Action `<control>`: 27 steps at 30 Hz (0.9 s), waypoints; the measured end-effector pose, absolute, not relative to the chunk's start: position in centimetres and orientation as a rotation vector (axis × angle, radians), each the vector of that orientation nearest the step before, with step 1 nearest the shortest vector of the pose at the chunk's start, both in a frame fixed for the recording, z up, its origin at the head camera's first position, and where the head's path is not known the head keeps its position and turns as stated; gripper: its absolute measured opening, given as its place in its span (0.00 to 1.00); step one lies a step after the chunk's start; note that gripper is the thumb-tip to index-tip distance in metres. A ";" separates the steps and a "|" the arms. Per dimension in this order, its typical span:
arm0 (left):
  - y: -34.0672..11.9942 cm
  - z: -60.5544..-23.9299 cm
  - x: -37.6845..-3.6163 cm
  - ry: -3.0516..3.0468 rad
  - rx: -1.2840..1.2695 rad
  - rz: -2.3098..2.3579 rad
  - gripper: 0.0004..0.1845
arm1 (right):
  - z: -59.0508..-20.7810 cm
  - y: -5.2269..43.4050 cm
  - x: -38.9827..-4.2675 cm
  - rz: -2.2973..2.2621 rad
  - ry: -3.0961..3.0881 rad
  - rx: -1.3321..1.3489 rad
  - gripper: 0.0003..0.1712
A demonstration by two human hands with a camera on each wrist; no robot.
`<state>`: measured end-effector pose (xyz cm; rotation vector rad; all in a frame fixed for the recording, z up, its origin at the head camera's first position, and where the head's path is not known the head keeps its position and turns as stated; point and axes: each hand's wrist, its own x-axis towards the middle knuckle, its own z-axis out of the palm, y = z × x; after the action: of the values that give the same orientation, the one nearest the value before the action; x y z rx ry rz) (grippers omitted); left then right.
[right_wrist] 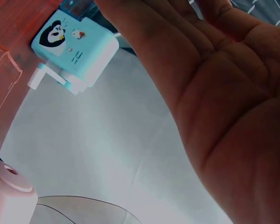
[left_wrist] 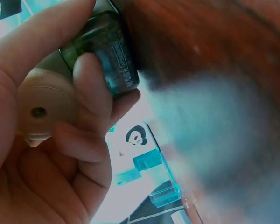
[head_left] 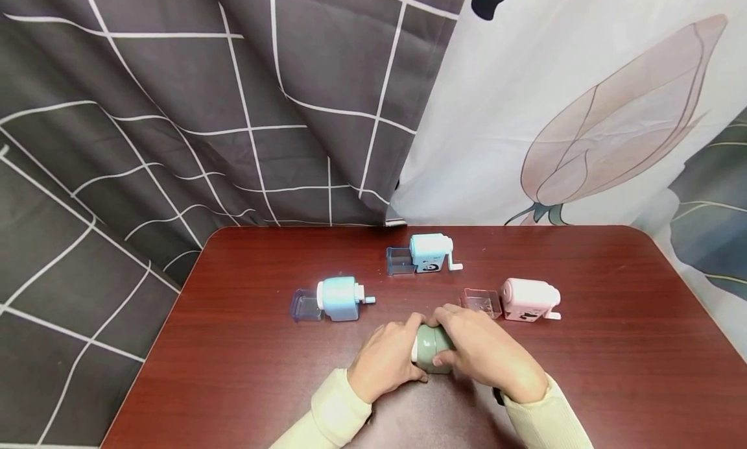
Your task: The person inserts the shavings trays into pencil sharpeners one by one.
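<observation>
A green pencil sharpener point(head_left: 430, 349) lies on the dark red table point(head_left: 245, 345) near its front edge, held between both hands. My left hand point(head_left: 390, 359) grips its left end; in the left wrist view my fingers point(left_wrist: 91, 88) curl round the cream front face point(left_wrist: 37, 112) with its pencil hole and the dark green body point(left_wrist: 107, 46). My right hand point(head_left: 484, 350) wraps over the right end, thumb against the side. The right wrist view shows only my palm point(right_wrist: 214, 98), and the green sharpener is hidden there.
Three more sharpeners stand behind the hands, each with a clear drawer pulled out to its left: a blue one point(head_left: 338, 298), a light blue one with a panda picture point(head_left: 430, 252) point(right_wrist: 74, 51), and a pink one point(head_left: 528, 299) point(right_wrist: 9, 196). Curtains hang behind the table.
</observation>
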<state>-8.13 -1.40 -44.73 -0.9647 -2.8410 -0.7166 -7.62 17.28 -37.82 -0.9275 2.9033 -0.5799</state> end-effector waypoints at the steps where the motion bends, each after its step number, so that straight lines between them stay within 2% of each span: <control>1: -1.4 -44.7 -8.1 -2.841 -0.962 -0.696 0.43 | -37.8 17.3 -7.6 -0.584 2.903 -0.924 0.23; 27: -1.3 -44.6 -7.8 -2.823 -0.943 -0.743 0.43 | -37.7 17.4 -8.0 -0.660 2.840 -0.908 0.23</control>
<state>-7.83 -1.30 -44.60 -0.9432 -2.8228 -0.7425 -7.96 17.41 -37.68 -0.9078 2.8401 -0.6603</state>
